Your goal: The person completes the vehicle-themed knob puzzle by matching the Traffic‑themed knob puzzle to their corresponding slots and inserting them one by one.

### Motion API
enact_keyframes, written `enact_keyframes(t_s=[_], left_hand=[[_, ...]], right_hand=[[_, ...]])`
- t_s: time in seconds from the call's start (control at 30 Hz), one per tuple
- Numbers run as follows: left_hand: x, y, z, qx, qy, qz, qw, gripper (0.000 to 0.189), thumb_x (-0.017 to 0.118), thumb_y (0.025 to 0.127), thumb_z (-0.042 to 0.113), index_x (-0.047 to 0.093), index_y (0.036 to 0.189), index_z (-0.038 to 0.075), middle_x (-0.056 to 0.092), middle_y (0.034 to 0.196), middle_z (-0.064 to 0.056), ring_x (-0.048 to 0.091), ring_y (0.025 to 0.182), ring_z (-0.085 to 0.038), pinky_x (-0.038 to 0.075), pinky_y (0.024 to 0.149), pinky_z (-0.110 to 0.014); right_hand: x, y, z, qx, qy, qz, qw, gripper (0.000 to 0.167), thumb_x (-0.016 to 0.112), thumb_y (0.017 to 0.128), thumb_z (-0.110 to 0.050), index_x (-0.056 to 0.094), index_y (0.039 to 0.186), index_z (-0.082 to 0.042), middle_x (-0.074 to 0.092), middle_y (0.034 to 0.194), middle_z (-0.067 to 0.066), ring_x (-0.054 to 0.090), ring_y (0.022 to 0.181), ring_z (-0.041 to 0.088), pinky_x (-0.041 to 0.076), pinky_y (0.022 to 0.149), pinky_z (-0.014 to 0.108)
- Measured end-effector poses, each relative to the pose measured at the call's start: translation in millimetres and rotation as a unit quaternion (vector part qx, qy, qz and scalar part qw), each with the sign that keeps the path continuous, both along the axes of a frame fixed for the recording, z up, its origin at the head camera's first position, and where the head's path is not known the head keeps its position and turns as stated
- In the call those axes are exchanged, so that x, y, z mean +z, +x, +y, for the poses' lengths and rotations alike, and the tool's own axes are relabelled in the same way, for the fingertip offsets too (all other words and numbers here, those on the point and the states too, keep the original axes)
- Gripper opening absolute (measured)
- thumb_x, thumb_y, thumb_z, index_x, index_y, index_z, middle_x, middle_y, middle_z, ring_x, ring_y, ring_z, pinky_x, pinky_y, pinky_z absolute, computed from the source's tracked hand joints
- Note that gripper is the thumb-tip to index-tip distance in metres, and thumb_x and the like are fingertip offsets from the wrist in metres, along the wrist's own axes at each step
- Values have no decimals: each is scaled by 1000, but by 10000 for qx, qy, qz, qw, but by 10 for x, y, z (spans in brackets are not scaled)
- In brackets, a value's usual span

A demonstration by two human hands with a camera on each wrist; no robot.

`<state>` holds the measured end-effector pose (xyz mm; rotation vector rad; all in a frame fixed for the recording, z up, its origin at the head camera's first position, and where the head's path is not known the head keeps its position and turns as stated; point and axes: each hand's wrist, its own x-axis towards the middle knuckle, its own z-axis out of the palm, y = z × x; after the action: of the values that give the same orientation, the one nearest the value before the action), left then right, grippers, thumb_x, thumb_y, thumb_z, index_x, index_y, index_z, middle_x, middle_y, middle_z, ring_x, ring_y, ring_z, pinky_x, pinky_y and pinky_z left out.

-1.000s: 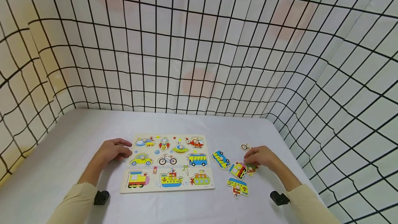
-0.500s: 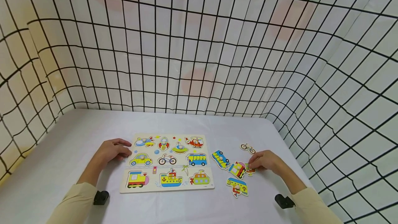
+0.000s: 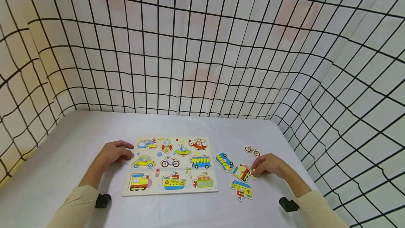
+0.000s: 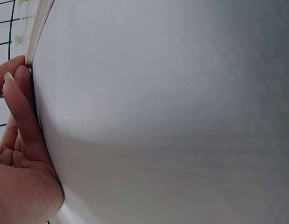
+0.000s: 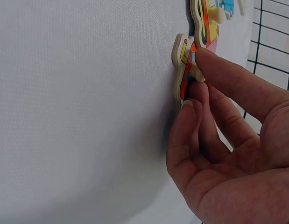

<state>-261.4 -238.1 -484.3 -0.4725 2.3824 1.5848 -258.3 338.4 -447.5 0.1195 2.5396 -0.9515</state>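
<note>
The small piece (image 5: 185,70) lies flat on the desk (image 3: 79,129), right of the board (image 3: 171,166) and touching the right edge of the red and yellow train piece (image 3: 242,172). It is mostly red and yellow; what it pictures is too hidden to tell. The right hand (image 3: 268,165) sits right on it: thumb and forefinger are curled in and pinch its little knob, as the right wrist view shows, with the fingers (image 5: 219,79) coming at it from the right side. The piece's flat face is against the cloth, not yet lifted as far as I can see.

The left hand (image 3: 113,153) is well apart, at the board's left edge, fingers loosely bent with the tips touching that edge, gripping nothing. So the right hand is the nearer by far.

Around the pinched piece lie 4 loose ones: a blue bus (image 3: 224,161), the train piece, a yellow and blue piece (image 3: 242,189) nearer the person, and a bicycle (image 3: 251,150) farther back. A gridded curtain (image 3: 202,45) walls the desk.
</note>
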Motion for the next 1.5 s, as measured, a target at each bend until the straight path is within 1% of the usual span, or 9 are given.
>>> enact_keyframes(t_s=[0.13, 0.33, 0.47, 0.6, 0.77, 0.97, 1.07, 1.2, 1.5], left_hand=[[5, 12, -11, -12, -18, 37, 10000, 45, 76, 83, 17, 66, 125, 1, 73, 81, -5, 62, 72, -22, 52, 64, -28], [-1, 21, -11, -24, 9, 35, 10000, 45, 76, 83, 17, 66, 125, 1, 73, 82, -5, 63, 72, -23, 52, 64, -28], [12, 31, -7, -15, 0, 42, 10000, 45, 76, 83, 16, 66, 125, 2, 74, 83, -6, 63, 72, -24, 53, 65, -29], [35, 40, 2, -34, -14, 83, 10000, 46, 77, 82, 17, 66, 124, 2, 74, 83, -7, 63, 72, -26, 53, 66, -30], [32, 32, -6, -56, -42, 76, 9999, 47, 77, 81, 17, 66, 125, 2, 74, 82, -7, 63, 72, -26, 53, 66, -30], [7, 0, -18, -20, 15, -14, 10000, 47, 78, 81, 17, 67, 125, 3, 75, 85, -9, 64, 73, -26, 54, 66, -30], [3, -5, -12, 46, 73, -59, 9999, 47, 78, 80, 16, 67, 124, 3, 75, 85, -9, 64, 73, -26, 54, 66, -29], [-6, 10, -6, 54, 82, -23, 9999, 46, 78, 81, 15, 67, 123, 2, 74, 84, -8, 64, 73, -25, 54, 66, -29], [14, 33, -6, -8, -3, 43, 10000, 46, 78, 80, 15, 67, 124, 2, 73, 84, -9, 63, 73, -26, 53, 66, -30]], right_hand=[[7, -1, -8, 33, 24, 22, 10000, 17, 83, 77, -13, 74, 91, -6, 70, 85, 1, 59, 75, 18, 50, 66, 29], [23, -13, -6, -19, 264, 103, 9996, 15, 84, 78, -14, 75, 88, -8, 70, 85, 2, 59, 73, 17, 52, 66, 28], [42, -16, 54, 7, 279, 136, 9995, 16, 83, 79, -14, 74, 90, -6, 69, 86, 2, 59, 73, 17, 52, 66, 29], [63, -5, 141, -121, 297, 131, 9994, 17, 83, 79, -13, 73, 91, -5, 69, 85, 1, 59, 73, 16, 52, 66, 29], [106, 13, 217, -152, 280, 143, 9994, 17, 82, 79, -12, 73, 91, -4, 68, 85, 1, 60, 73, 16, 53, 66, 28], [130, 37, 230, -231, 260, -1, 9994, 16, 82, 79, -10, 73, 91, -3, 69, 85, 2, 60, 73, 16, 54, 67, 29], [129, 39, 226, -235, 229, -43, 9995, 16, 82, 79, -9, 73, 91, -2, 69, 85, 2, 60, 73, 16, 54, 67, 29], [120, 28, 222, -247, 240, -48, 9994, 16, 82, 78, -8, 73, 90, -3, 69, 85, 2, 60, 72, 16, 54, 66, 29], [111, 26, 170, -85, 287, -108, 9995, 16, 84, 77, -11, 74, 88, -5, 69, 83, 2, 60, 70, 16, 54, 64, 29]])
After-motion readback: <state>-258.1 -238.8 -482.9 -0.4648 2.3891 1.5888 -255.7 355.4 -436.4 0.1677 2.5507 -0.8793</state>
